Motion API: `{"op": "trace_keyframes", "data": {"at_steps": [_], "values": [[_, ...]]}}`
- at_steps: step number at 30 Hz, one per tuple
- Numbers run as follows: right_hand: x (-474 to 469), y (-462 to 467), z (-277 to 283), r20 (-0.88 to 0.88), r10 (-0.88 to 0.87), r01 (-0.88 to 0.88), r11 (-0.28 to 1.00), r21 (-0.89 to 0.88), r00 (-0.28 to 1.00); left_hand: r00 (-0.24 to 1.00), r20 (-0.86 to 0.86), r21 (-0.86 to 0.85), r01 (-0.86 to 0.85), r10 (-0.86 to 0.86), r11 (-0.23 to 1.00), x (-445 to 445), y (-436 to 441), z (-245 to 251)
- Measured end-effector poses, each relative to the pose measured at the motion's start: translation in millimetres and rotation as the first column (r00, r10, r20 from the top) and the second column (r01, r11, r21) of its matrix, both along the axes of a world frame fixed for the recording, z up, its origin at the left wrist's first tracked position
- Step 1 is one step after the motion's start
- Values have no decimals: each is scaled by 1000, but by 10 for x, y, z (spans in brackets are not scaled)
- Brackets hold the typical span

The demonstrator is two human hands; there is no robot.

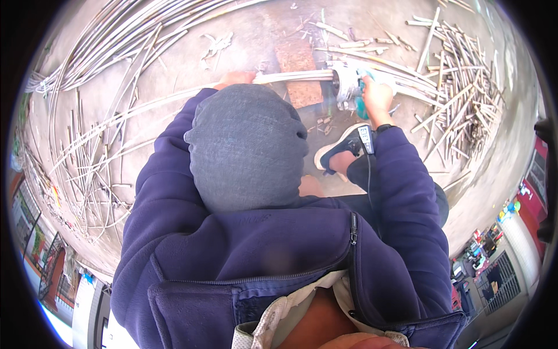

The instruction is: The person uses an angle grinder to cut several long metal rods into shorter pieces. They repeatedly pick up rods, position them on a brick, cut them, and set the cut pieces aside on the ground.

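My left hand [235, 78] is closed around a few long pale canes [296, 76], partly behind my raised knee [248, 148] in grey cloth. The canes run right across a chipboard piece [301, 98] on the ground and meet a handheld power saw [346, 83] with a silvery guard and teal body. My right hand [378, 97] grips the saw by its handle. The blade is mostly hidden by the guard, and I cannot tell whether it spins. A power cord with a labelled plug or box [366, 138] hangs by my right wrist.
Long canes [130, 26] lie bundled at the upper left, with thinner loose ones [93, 161] below. A heap of short cut pieces [466, 91] is at the right. Offcuts [357, 43] lie beyond the saw. My shoe [342, 150] rests close to it.
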State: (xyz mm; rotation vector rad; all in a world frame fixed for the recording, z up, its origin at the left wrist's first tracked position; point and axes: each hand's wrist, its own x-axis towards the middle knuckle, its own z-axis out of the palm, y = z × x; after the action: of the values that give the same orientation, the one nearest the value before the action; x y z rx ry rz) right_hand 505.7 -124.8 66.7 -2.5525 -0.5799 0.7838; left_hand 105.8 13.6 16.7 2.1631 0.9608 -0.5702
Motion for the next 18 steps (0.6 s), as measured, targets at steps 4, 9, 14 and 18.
{"op": "trace_keyframes", "data": {"at_steps": [4,9,14,18], "values": [[-43,-12,94,-71,-27,30,999,45,997,1000,-11,58,25,-25,998,-1,-28,-87],[-85,34,159,-64,-9,12,999,39,998,999,-12,62,37,-37,997,-1,-7,-138],[-47,41,90,-111,-50,57,996,61,992,998,47,11,35,-36,999,-32,74,-121],[-16,51,-1,-68,-28,33,997,76,997,983,155,-91,-89,102,992,-124,92,-91]]}}
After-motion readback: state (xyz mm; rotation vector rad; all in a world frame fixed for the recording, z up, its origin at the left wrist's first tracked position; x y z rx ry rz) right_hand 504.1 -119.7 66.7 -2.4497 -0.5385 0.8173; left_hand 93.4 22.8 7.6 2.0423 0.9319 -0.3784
